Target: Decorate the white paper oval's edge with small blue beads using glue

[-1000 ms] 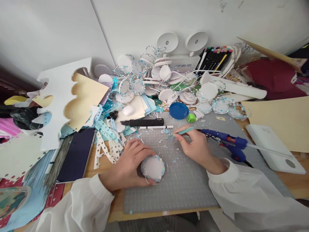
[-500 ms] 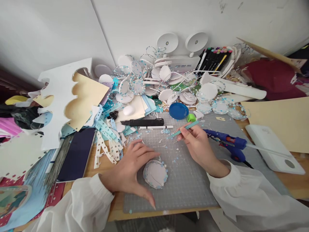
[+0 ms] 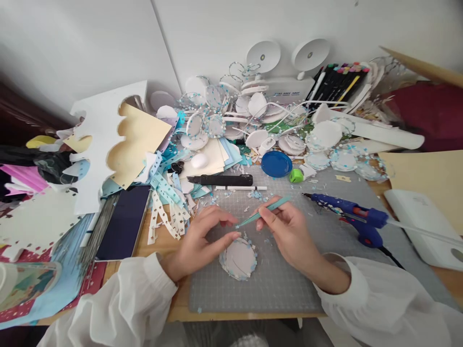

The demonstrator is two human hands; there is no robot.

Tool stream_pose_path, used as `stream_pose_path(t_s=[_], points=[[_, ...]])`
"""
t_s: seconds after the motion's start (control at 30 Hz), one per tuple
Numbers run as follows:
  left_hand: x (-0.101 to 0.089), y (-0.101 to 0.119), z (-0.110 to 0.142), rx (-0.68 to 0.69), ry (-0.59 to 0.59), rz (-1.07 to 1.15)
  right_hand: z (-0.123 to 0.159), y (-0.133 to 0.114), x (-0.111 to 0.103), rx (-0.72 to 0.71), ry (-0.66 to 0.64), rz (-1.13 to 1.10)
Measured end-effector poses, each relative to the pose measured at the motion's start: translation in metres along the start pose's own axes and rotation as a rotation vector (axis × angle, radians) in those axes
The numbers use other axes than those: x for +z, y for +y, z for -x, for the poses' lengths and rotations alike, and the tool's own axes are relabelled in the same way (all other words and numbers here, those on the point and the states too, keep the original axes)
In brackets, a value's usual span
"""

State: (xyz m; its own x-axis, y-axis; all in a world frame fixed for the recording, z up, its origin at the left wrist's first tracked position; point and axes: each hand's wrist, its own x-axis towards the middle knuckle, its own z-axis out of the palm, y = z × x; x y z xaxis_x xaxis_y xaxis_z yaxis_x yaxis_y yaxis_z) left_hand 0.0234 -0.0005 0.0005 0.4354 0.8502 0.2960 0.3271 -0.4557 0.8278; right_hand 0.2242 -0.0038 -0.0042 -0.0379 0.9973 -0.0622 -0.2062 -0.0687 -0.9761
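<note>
The right hand's (image 3: pixel 294 233) fingers pinch the tweezers (image 3: pixel 277 205), tip toward the left hand (image 3: pixel 197 241), its fingers open, and the disc (image 3: pixel 238 260) lies by that nearer hand, toward the worktop's (image 3: pixel 178 311) front edge.

Teal tweezers (image 3: pixel 271 210); gray gridded mat (image 3: pixel 289 289); blue lid (image 3: pixel 277 164); white disc (image 3: pixel 238 260), rim dotted pale blue; dark blue glue gun (image 3: pixel 347 207).

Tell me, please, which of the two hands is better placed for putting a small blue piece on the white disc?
Probably the right. The right hand holds the teal tweezers, their tips at a small blue piece beyond the white disc. The left hand seems to hold nothing.
</note>
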Motion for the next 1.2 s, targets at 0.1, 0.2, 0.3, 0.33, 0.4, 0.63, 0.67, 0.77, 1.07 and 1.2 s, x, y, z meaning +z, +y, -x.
stream_pose_path(t_s=[0.1,0.2,0.3,0.33,0.4,0.63,0.67,0.77,1.07,1.2], points=[[-0.0004,-0.0013,0.0,0.044,0.012,-0.008,0.0027,-0.0015,0.0012,-0.067,-0.035,0.074],[-0.0011,-0.0021,0.0004,0.092,0.033,-0.012,0.0036,-0.0055,0.0033,-0.105,-0.036,0.107],[-0.0015,-0.0018,0.001,0.102,0.043,-0.003,0.0033,-0.0086,0.0048,-0.127,-0.032,0.127],[-0.0016,-0.0015,0.0012,0.097,0.042,0.004,0.0032,-0.009,0.005,-0.129,-0.035,0.13],[-0.0016,-0.0007,0.0013,0.084,0.045,0.017,0.0031,-0.0092,0.0051,-0.131,-0.04,0.13],[-0.0012,0.0005,0.0006,0.079,0.045,0.039,0.0037,-0.0075,0.0044,-0.118,-0.037,0.156],[-0.0012,0.0005,0.0006,0.081,0.042,0.033,0.0036,-0.0076,0.0043,-0.116,-0.035,0.164],[-0.0016,0.0012,0.0006,0.103,0.029,0.011,0.0037,-0.0085,0.0038,-0.109,-0.041,0.19],[-0.0025,0.0044,0.0,0.128,-0.001,-0.001,0.0052,-0.0079,0.0031,-0.108,-0.068,0.165],[-0.0019,0.0036,0.0011,0.07,0.03,0.04,0.0065,-0.0074,0.0035,-0.172,-0.075,0.113]])
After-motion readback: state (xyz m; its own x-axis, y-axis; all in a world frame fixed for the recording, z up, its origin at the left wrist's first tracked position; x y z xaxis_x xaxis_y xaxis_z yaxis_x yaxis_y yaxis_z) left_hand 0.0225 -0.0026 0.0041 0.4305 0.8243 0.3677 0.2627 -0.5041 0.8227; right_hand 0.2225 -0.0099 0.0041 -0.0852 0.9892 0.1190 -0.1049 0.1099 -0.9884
